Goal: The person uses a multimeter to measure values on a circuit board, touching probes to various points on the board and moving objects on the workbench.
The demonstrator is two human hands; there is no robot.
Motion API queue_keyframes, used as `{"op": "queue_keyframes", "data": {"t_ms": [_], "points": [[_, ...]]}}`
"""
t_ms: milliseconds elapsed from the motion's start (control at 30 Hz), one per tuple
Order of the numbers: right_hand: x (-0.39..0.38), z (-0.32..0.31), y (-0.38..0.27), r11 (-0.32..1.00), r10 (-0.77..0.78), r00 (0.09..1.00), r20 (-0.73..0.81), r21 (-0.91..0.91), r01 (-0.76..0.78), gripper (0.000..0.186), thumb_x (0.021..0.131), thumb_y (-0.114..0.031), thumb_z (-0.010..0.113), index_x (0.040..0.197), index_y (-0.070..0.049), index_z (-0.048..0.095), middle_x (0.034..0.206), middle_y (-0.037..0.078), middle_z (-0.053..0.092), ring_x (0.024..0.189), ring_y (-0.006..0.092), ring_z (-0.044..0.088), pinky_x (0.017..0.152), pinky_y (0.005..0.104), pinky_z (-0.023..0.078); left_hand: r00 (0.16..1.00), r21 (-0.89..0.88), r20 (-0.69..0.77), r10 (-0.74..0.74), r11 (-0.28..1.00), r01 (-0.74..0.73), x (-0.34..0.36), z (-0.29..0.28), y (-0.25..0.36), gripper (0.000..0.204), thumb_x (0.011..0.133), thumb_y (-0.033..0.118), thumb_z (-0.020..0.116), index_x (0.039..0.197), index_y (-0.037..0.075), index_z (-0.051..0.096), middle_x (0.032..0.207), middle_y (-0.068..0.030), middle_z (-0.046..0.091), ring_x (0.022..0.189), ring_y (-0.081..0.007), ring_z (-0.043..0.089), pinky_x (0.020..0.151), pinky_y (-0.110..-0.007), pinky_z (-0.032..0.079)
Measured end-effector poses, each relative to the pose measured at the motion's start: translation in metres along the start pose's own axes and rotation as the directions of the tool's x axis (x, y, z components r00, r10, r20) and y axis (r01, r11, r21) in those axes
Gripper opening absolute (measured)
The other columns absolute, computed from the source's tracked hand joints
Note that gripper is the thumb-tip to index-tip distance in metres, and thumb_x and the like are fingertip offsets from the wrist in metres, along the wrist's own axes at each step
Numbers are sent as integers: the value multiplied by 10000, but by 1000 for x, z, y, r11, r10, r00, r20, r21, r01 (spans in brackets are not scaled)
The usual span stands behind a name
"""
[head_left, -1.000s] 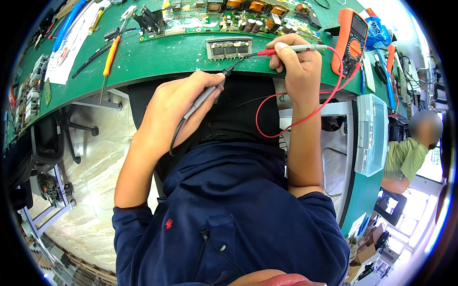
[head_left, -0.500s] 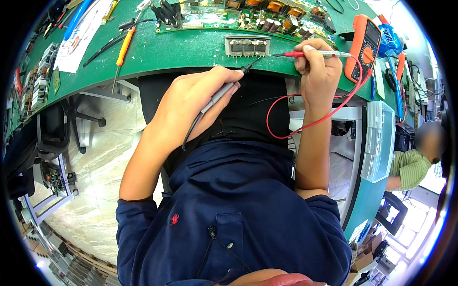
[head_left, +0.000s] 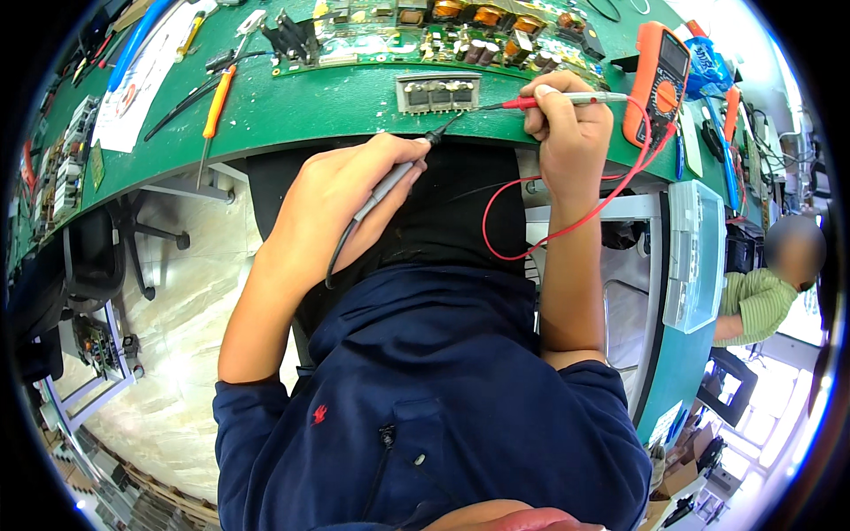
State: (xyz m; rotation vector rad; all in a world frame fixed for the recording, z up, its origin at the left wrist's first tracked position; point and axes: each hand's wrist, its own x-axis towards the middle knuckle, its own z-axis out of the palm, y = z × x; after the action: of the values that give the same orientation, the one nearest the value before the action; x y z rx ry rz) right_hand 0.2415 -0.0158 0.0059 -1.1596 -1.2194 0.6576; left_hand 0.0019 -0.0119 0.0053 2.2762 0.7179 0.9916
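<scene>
A small metal module with black components and pins along its lower side [head_left: 438, 92] lies near the edge of the green bench [head_left: 336, 115]. My left hand [head_left: 363, 186] is closed on a grey-and-black test probe [head_left: 387, 184], its tip near the module's lower pins. My right hand [head_left: 567, 128] pinches a red-and-grey probe [head_left: 593, 97], its tip at those pins' right half; whether either tip touches is too small to tell. The leads loop to an orange multimeter [head_left: 657, 84] right of my right hand.
A long circuit board [head_left: 443, 35] lies behind the module. An orange-handled screwdriver [head_left: 219, 102], paper [head_left: 133, 97] and other boards [head_left: 66, 168] are at left. A clear plastic case [head_left: 691, 257] is at right; beyond it sits a person in a green striped shirt [head_left: 753, 305].
The view has shifted back and forth slightly. Both hands keep their probes at the module, with only slight movement. The person at right leans a little differently.
</scene>
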Motion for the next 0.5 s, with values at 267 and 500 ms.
{"op": "queue_keyframes", "data": {"t_ms": [267,500], "points": [[1,0,-2,1000,-9,1000,22,2,9,161,850,-62,511,769,19,624,543,3,524,505,55,465,475,211,361,1000,2,-7,-7,1000,7,0,1,-1,216,837,-44,615,1050,-5,606,888,-116,697,770,-193,682,706,-261,512],[1,0,-2,1000,-9,1000,6,-18,9,171,847,-69,509,759,21,624,538,10,529,498,63,469,478,220,368,1000,-7,-2,0,1000,0,0,0,-1,223,835,-50,615,1055,-13,602,886,-125,694,784,-197,684,714,-262,512]]}}
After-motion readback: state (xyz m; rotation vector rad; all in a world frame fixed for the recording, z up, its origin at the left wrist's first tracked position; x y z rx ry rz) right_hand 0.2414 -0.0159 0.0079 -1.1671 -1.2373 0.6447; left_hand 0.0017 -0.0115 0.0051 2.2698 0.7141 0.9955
